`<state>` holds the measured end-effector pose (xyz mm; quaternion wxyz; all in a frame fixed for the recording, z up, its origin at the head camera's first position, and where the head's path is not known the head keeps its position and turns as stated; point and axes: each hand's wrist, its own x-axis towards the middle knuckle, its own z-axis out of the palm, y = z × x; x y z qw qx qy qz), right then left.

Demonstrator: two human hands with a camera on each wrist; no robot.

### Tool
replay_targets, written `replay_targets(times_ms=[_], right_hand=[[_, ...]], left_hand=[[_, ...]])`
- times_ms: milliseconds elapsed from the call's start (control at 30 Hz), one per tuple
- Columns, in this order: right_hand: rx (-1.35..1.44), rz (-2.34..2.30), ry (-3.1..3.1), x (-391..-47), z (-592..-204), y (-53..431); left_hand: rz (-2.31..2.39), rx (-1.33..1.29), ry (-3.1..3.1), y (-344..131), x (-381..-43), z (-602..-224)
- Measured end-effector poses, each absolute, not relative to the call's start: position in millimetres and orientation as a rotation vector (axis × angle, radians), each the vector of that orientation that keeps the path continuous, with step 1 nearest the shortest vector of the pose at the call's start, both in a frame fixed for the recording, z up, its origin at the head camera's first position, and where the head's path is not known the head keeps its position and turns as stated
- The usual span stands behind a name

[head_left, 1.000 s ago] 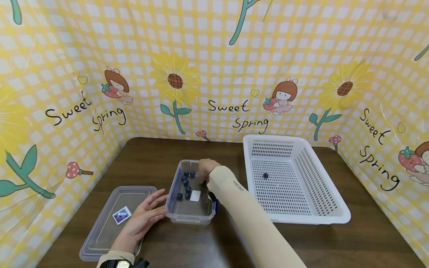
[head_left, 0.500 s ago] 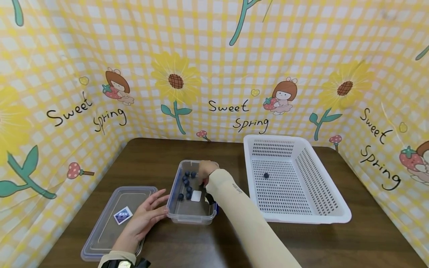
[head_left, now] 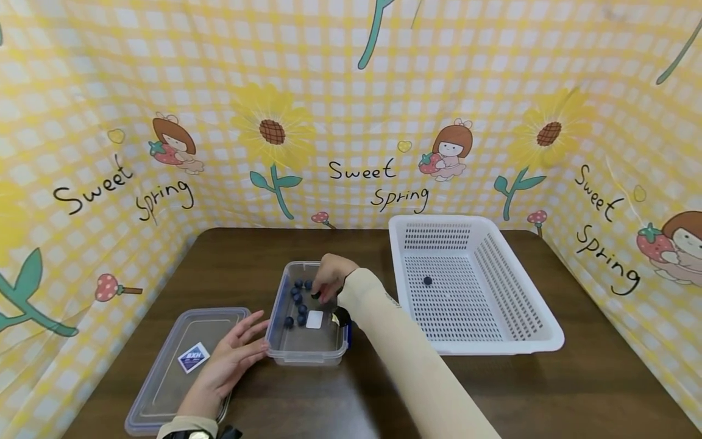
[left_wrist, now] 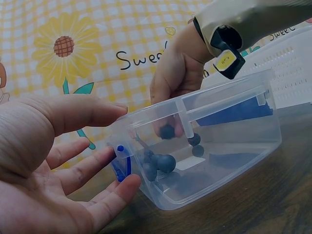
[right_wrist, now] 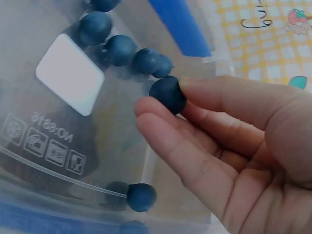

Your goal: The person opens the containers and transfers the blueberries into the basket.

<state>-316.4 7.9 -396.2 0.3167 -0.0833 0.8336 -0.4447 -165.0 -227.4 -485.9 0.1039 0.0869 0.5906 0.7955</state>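
Blueberry (right_wrist: pixel 166 93) sits pinched in the right hand (head_left: pixel 333 273), left hand (head_left: pixel 233 361) loosely extended against the box (head_left: pixel 298 356).

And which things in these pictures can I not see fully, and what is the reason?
Head: part of the lid, covered by the left hand.
Head: part of the blueberry in the right hand, behind its fingers.
Head: the lettering on the right sleeve, too small to read.
Left wrist: the white basket, cut off by the right edge.
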Motion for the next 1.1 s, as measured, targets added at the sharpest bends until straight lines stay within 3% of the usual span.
replay_targets(times_ms=[600,1100], right_hand=[[-0.27,-1.34,2.017,-332.1,-361.7,35.1],[-0.321,-1.329,2.05,-343.4,-331.7,91.5]], left_hand=[[2.369,0.235,1.729,-228.7,-160.5,-481.1],[2.383,0.302,1.704,-229.5,-160.6,-482.3]])
